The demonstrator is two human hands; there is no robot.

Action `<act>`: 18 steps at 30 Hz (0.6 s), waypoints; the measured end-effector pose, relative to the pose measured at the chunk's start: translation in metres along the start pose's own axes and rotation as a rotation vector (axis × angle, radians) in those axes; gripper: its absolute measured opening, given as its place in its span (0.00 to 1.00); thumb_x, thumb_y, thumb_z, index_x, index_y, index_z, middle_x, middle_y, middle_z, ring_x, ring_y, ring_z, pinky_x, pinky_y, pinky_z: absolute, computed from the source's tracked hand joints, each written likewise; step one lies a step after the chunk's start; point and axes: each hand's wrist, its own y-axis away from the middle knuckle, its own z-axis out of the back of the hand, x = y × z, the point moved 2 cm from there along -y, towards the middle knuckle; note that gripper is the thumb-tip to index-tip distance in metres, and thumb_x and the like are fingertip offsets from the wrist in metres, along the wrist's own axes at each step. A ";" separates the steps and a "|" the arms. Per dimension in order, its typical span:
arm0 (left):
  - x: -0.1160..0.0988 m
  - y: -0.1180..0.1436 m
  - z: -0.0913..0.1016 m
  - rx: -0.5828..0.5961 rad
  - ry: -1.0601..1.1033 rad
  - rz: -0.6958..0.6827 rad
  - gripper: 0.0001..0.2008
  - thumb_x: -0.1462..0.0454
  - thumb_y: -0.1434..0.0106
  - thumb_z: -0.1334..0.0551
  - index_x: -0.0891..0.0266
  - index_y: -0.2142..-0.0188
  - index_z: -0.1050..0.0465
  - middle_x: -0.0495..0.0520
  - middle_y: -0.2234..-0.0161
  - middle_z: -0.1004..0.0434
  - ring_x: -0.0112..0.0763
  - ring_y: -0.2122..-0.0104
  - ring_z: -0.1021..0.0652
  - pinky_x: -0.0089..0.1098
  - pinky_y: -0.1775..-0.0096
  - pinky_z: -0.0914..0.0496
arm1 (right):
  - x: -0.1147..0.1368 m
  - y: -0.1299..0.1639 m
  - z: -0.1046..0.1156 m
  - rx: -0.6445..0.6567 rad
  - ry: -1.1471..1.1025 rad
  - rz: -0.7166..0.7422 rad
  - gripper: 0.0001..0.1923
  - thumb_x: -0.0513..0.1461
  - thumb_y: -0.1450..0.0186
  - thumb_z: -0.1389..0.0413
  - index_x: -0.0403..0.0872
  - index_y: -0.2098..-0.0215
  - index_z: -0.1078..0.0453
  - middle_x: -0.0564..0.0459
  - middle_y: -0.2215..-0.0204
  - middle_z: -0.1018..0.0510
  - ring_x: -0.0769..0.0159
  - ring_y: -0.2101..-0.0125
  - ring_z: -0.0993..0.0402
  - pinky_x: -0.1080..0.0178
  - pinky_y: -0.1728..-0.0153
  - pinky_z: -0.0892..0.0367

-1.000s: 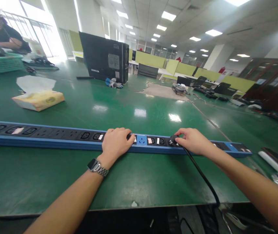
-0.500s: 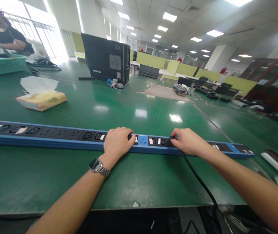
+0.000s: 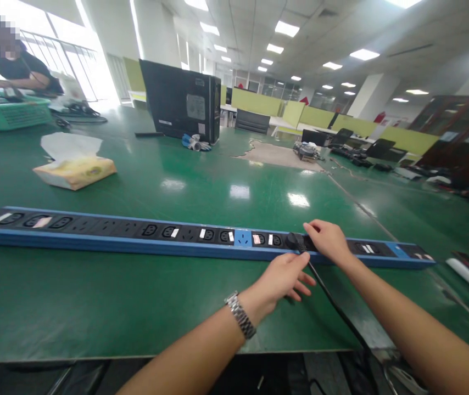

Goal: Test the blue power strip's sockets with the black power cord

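In the head view, the left hand (image 3: 280, 278) is reaching out open, fingers parted, thumb overlapping the black cable (image 3: 330, 298). Just beyond it, the plug (image 3: 293, 240) is sitting at the power strip (image 3: 201, 249). Right of the plug, the right hand (image 3: 328, 241) is bending its fingers over the strip; its grip is staying hidden.

Bright windows (image 3: 102, 79) with a metal railing (image 3: 63, 48) in front glare at the upper left of the frame. Across the top, a pale panelled ceiling (image 3: 243, 16) carries rows of lit rectangular lights (image 3: 286, 28). Yellow-green desk partitions (image 3: 255, 102) line the upper middle, near a square white column (image 3: 372, 96). A dark reddish-brown cabinet (image 3: 465, 134) fills the right edge. The glossy green bench (image 3: 201, 175) reflects the lights at centre.
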 end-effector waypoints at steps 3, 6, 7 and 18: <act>-0.005 -0.024 -0.021 -0.093 0.268 0.005 0.20 0.48 0.37 0.45 0.65 0.61 0.32 0.54 0.72 0.23 0.25 0.78 0.25 0.25 0.76 0.34 | -0.008 0.003 -0.014 -0.055 0.012 -0.014 0.21 0.50 0.35 0.55 0.48 0.72 0.26 0.51 0.71 0.23 0.65 0.70 0.31 0.65 0.71 0.45; -0.024 -0.024 -0.028 -0.179 0.303 -0.147 0.20 0.48 0.39 0.42 0.65 0.70 0.32 0.49 0.81 0.29 0.24 0.82 0.28 0.25 0.78 0.36 | -0.007 0.006 -0.014 -0.043 -0.009 -0.018 0.21 0.49 0.36 0.55 0.47 0.73 0.27 0.51 0.73 0.24 0.66 0.71 0.32 0.65 0.73 0.47; -0.034 -0.017 -0.025 -0.173 0.273 -0.223 0.21 0.47 0.40 0.42 0.64 0.72 0.32 0.48 0.83 0.31 0.24 0.83 0.29 0.25 0.79 0.37 | -0.006 0.007 -0.013 -0.037 -0.011 -0.017 0.21 0.49 0.35 0.55 0.47 0.73 0.27 0.51 0.72 0.24 0.66 0.71 0.33 0.65 0.73 0.48; -0.042 0.056 0.105 -0.382 -0.013 0.025 0.26 0.43 0.41 0.44 0.64 0.80 0.34 0.52 0.86 0.30 0.24 0.88 0.31 0.23 0.86 0.40 | -0.001 0.007 -0.012 -0.052 0.042 -0.043 0.19 0.48 0.36 0.54 0.48 0.72 0.27 0.51 0.70 0.22 0.64 0.68 0.31 0.65 0.71 0.47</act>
